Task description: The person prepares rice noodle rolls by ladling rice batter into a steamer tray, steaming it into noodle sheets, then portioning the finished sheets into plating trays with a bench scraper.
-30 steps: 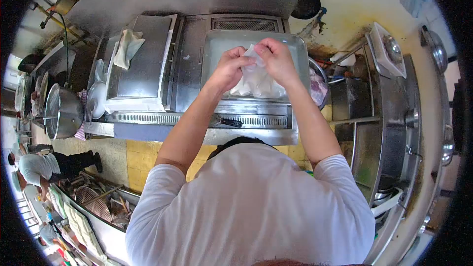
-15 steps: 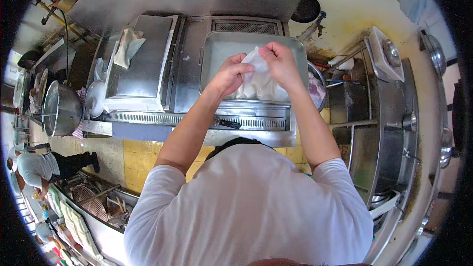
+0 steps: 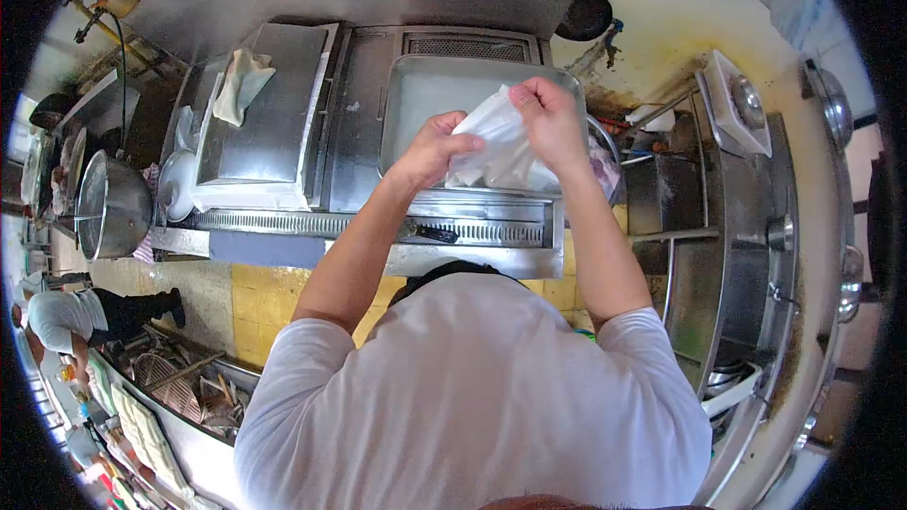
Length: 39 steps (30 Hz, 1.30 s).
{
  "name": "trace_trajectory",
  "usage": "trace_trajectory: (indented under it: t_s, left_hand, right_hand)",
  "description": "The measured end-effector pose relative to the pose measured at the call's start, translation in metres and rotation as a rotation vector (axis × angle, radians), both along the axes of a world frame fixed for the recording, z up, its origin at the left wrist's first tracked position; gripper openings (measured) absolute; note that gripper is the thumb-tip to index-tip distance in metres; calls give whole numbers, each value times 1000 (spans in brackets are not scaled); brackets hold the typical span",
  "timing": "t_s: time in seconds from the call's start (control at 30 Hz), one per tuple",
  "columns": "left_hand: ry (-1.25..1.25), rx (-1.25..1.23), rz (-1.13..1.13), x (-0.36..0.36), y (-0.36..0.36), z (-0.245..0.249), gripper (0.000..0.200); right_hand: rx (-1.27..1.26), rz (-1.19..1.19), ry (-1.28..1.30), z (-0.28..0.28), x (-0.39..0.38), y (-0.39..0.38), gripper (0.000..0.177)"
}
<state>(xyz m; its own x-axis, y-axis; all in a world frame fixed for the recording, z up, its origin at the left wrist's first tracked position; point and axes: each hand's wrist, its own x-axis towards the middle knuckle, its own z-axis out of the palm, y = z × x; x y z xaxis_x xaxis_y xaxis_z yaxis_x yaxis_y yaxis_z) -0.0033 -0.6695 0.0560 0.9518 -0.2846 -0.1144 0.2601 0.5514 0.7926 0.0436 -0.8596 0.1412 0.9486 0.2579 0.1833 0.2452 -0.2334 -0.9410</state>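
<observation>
Between my two hands hangs a translucent white plastic bag (image 3: 496,142) with pale contents that I cannot make out. My left hand (image 3: 436,148) pinches the bag's left side between thumb and fingers. Higher up, my right hand (image 3: 553,123) grips its top right corner, fingers curled in. The bag is held over the near part of a large rectangular metal tray (image 3: 416,85), which sits on the steel counter and looks whitish inside. A black-handled tool (image 3: 435,232) lies on the slotted front ledge below.
To the left, a folded cloth (image 3: 243,85) rests on a steel lid (image 3: 274,142). A large metal bowl (image 3: 113,203) stands farther left, and a person (image 3: 71,316) bends near the lower left. Steel shelving (image 3: 694,227) flanks me on the right; a black pan (image 3: 586,14) hangs behind.
My right hand has shifted slightly right and down, and the bag now stretches diagonally between my hands. Its rounded pale contents show less clearly. The view has moved a little.
</observation>
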Motion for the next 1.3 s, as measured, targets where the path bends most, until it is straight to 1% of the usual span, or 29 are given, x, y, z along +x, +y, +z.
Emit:
trace_trajectory:
  t_s: [0.07,0.1,0.17,0.2,0.27,0.3,0.37,0.4,0.47,0.5,0.57,0.6,0.67,0.7,0.77,0.8,0.87,0.9,0.97,1.0,1.03,1.07,1.1,1.13,1.17,1.2,1.23,1.27,1.3]
  left_hand:
    - [-30,109,-19,4,8,-15,23]
    - [-33,107,-15,2,9,-8,23]
    - [-120,249,132,-5,9,7,21]
    - [-122,249,135,-5,10,10,21]
    - [-97,364,199,-5,13,14,22]
    - [-95,363,200,-5,13,17,22]
    - [-75,403,261,-3,14,24,23]
    - [-77,403,264,-2,15,25,23]
    - [-136,507,235,0,15,24,25]
    - [-131,507,232,2,15,21,25]
    - [-178,674,188,6,17,17,28]
    - [-176,676,186,5,17,20,28]
    - [-323,807,167,1,15,26,27]
    - [-322,809,165,-1,14,24,27]
    - [-405,843,89,-3,14,20,31]
    - [-403,846,84,-3,16,20,31]
    - [-396,997,25,-3,21,20,31]
    - [-398,1000,22,-3,21,21,31]
    - [-345,1161,52,-2,23,25,26]
    - [-347,1165,53,-1,29,22,26]
    - [-371,1280,150,2,38,16,22]
    - [-394,1393,250,5,50,12,20]
    - [-375,1392,342,7,62,14,18]
    - [-356,1390,433,8,75,22,16]
    - [-435,1312,488,10,91,32,16]
    - [-462,1255,570,9,100,51,19]
    - [-729,1385,688,10,108,77,21]
    - [-881,1346,809,8,111,105,23]
    - [-932,1275,878,7,114,127,17]
  right_hand:
    - [-34,-23,-85,0,6,-6,18]
    - [-35,-19,-88,2,6,-7,18]
    - [23,22,47,7,5,-11,20]
    - [22,24,45,4,7,-11,20]
    - [120,83,182,-9,12,-11,21]
    - [119,84,185,-13,10,-10,21]
    - [361,117,552,-16,8,-5,22]
    - [360,120,550,-14,6,-3,22]
    - [327,300,624,-12,-1,-3,24]
    - [327,298,628,-15,0,-6,24]
    - [185,373,679,-19,5,-12,33]
    - [187,373,681,-15,2,-11,33]
    - [211,204,621,-3,-4,-12,36]
    - [213,203,623,3,-4,-15,36]
    - [329,309,638,15,0,-25,28]
    - [333,307,640,21,2,-29,28]
    - [370,280,526,34,9,-38,23]
    - [375,278,525,41,12,-43,23]
    - [278,230,437,56,19,-54,22]
    - [236,220,358,65,19,-59,19]
    - [239,221,357,75,18,-66,19]
    - [281,192,299,87,17,-73,16]
    - [324,162,241,97,17,-82,14]
    - [326,161,239,105,19,-94,14]
    - [209,89,102,112,21,-107,16]
    - [91,17,-30,119,21,-117,20]
    - [72,17,-85,132,15,-122,26]
    - [28,-54,-149,139,13,-129,23]
    - [-17,-124,-214,146,11,-137,21]
